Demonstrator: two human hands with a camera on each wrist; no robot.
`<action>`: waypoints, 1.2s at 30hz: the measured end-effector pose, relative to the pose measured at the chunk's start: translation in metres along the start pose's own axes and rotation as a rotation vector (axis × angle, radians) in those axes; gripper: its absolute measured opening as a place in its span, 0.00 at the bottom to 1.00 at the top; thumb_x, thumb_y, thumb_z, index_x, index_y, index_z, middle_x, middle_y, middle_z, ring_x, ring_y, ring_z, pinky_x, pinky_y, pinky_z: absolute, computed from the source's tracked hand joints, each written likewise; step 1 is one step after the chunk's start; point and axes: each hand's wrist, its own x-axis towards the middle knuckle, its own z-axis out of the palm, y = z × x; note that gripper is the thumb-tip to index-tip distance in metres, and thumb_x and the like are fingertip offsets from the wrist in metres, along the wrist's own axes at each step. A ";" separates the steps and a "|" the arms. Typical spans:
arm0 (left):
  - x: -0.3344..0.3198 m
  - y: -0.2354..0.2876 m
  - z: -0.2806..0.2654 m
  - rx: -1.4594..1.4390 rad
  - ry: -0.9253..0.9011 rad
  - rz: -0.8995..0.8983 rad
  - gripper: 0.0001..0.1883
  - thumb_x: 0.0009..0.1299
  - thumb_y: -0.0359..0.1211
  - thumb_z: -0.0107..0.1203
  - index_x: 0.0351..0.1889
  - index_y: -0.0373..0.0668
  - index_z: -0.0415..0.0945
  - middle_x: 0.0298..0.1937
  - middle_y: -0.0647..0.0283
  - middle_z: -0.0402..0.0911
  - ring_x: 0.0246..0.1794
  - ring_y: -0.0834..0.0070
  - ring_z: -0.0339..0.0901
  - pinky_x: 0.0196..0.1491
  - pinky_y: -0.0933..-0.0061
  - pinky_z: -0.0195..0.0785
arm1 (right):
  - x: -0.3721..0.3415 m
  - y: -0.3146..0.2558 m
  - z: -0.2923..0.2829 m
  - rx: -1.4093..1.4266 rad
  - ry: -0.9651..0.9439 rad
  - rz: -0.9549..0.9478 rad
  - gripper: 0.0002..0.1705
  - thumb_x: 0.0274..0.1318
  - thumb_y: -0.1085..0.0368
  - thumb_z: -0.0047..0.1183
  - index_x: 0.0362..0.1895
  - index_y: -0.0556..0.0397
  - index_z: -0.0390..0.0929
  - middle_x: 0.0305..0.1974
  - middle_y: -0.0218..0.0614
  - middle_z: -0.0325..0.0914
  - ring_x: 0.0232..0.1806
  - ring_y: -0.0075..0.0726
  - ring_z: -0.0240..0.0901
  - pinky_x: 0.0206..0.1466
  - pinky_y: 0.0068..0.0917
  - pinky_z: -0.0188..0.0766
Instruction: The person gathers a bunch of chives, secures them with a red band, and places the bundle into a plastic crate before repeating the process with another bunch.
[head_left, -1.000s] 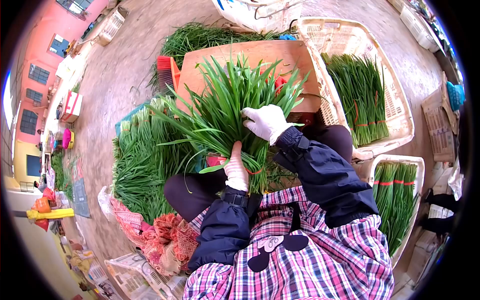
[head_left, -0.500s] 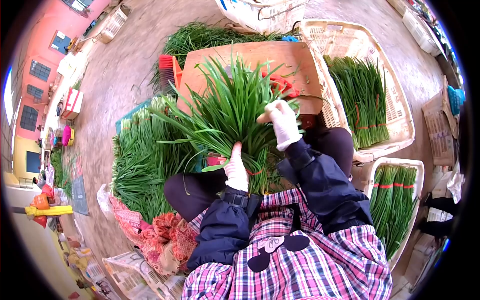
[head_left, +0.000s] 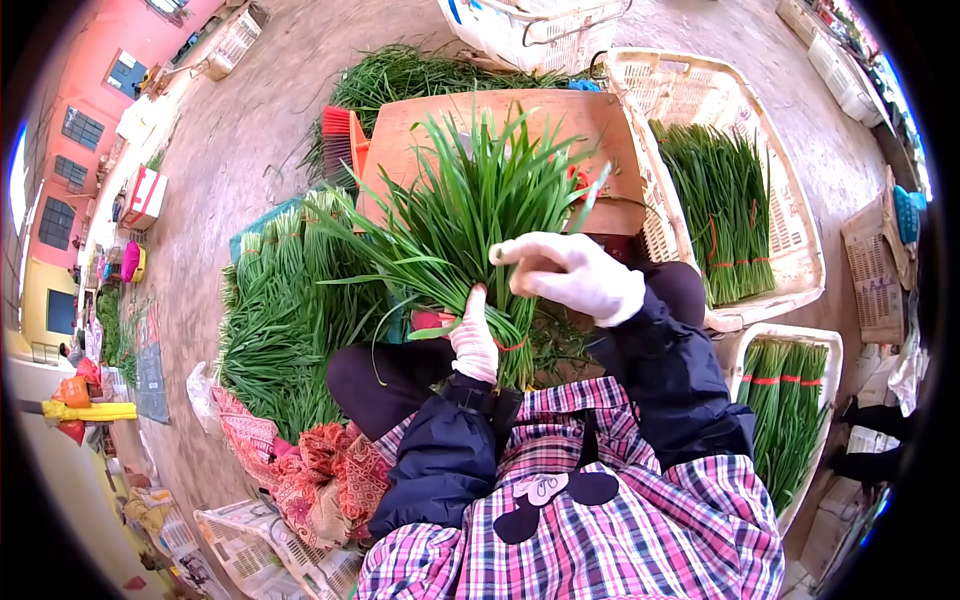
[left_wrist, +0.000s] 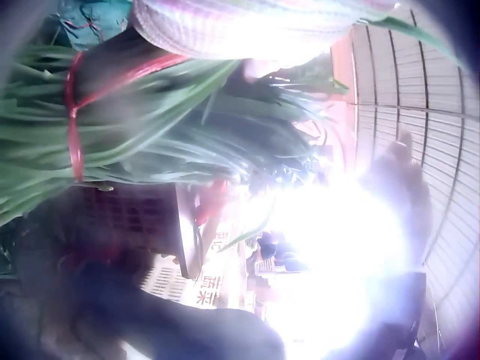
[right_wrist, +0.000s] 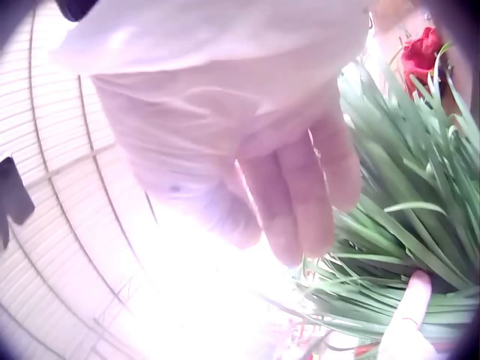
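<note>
My gloved left hand (head_left: pixel 474 340) grips a bunch of long flat green leaves, which look like garlic chives (head_left: pixel 450 200). The thumb lies across the front of the stems. A red band (left_wrist: pixel 73 112) circles the bunch below that grip. Over the bunch's right side is my gloved right hand (head_left: pixel 575 275), its fingers (right_wrist: pixel 300 195) loosely bent and nothing between them. One pale, blurred leaf (head_left: pixel 594 198) shows just beyond the right hand. Behind the bunch stands a wooden board (head_left: pixel 400 125) with a red item (right_wrist: pixel 422 56) on it.
Many chive bunches (head_left: pixel 285 310) are piled at the left. White crates (head_left: pixel 805 250) with banded bunches stand at the right. An orange-red brush (head_left: pixel 338 125) and loose leaves (head_left: pixel 420 72) lie by the board. A patterned red cloth (head_left: pixel 325 470) is at the lower left.
My right hand moved off the leaves to the right, then came back left and nearer me, over the bunch's edge. The left hand keeps its grip in the same place.
</note>
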 end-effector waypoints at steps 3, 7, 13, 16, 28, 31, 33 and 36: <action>-0.013 0.010 0.010 -0.062 -0.011 0.115 0.18 0.69 0.34 0.59 0.56 0.40 0.75 0.53 0.68 0.78 0.49 0.77 0.74 0.55 0.71 0.69 | 0.021 0.010 0.021 -0.531 0.199 -0.105 0.20 0.54 0.59 0.58 0.53 0.43 0.78 0.34 0.40 0.83 0.35 0.45 0.81 0.40 0.36 0.77; -0.017 0.010 0.014 -0.159 -0.041 0.188 0.17 0.68 0.32 0.61 0.54 0.40 0.76 0.54 0.68 0.78 0.50 0.78 0.73 0.55 0.73 0.67 | 0.039 0.042 0.043 -0.766 0.299 -0.112 0.18 0.54 0.55 0.59 0.49 0.41 0.79 0.26 0.38 0.81 0.28 0.46 0.80 0.32 0.37 0.75; 0.004 -0.027 -0.022 0.398 -0.115 0.443 0.18 0.75 0.33 0.50 0.61 0.42 0.72 0.61 0.65 0.74 0.50 0.77 0.74 0.55 0.75 0.66 | 0.043 0.060 0.055 -0.511 0.352 -0.116 0.08 0.56 0.58 0.56 0.35 0.47 0.80 0.23 0.39 0.80 0.25 0.44 0.79 0.29 0.35 0.72; -0.008 0.003 0.003 -0.224 -0.087 -0.012 0.20 0.75 0.27 0.46 0.64 0.43 0.70 0.59 0.70 0.75 0.54 0.79 0.72 0.57 0.76 0.65 | 0.032 0.067 0.063 0.832 0.150 0.253 0.13 0.60 0.59 0.56 0.33 0.57 0.75 0.18 0.31 0.71 0.19 0.26 0.69 0.24 0.23 0.64; 0.055 0.136 -0.035 -0.308 -0.235 -0.236 0.25 0.74 0.48 0.41 0.60 0.43 0.72 0.61 0.57 0.76 0.60 0.59 0.72 0.64 0.51 0.63 | -0.070 0.025 -0.014 -0.846 0.271 -0.250 0.44 0.48 0.66 0.57 0.72 0.38 0.57 0.58 0.42 0.71 0.47 0.53 0.75 0.48 0.43 0.74; 0.038 0.159 -0.043 -0.213 -0.273 -0.107 0.27 0.74 0.51 0.40 0.62 0.43 0.70 0.61 0.60 0.76 0.62 0.62 0.71 0.67 0.57 0.59 | -0.057 0.024 -0.015 -0.870 0.246 -0.438 0.50 0.41 0.66 0.62 0.73 0.39 0.56 0.67 0.48 0.62 0.64 0.57 0.64 0.61 0.47 0.67; 0.031 0.169 -0.053 -0.151 -0.427 -0.060 0.27 0.75 0.51 0.39 0.63 0.42 0.70 0.62 0.61 0.75 0.61 0.63 0.72 0.67 0.60 0.59 | -0.046 0.013 -0.008 -0.879 0.225 -0.481 0.49 0.40 0.63 0.64 0.71 0.43 0.57 0.71 0.49 0.55 0.69 0.57 0.57 0.67 0.50 0.59; 0.014 0.166 -0.046 -0.291 -0.520 -0.097 0.27 0.77 0.49 0.39 0.65 0.42 0.66 0.66 0.60 0.70 0.65 0.65 0.68 0.69 0.61 0.59 | -0.018 0.012 0.011 -0.858 0.327 -0.665 0.53 0.41 0.58 0.62 0.74 0.38 0.53 0.71 0.51 0.53 0.72 0.59 0.52 0.69 0.56 0.54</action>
